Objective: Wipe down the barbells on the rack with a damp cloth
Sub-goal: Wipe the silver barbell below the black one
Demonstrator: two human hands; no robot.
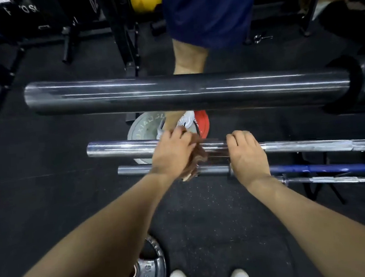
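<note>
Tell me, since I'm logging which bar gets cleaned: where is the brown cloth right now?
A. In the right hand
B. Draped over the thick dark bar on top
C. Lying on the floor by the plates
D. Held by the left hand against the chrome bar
D: the left hand grips the brown cloth against the chrome bar, while the right hand rests on that bar without a cloth.

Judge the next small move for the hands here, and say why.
Probably slide the left hand with the brown cloth leftward along the chrome barbell. The cloth sits mid-sleeve, the stretch toward the bar's end lies bare, and the right hand rests on the same bar, seemingly steadying it.
</note>
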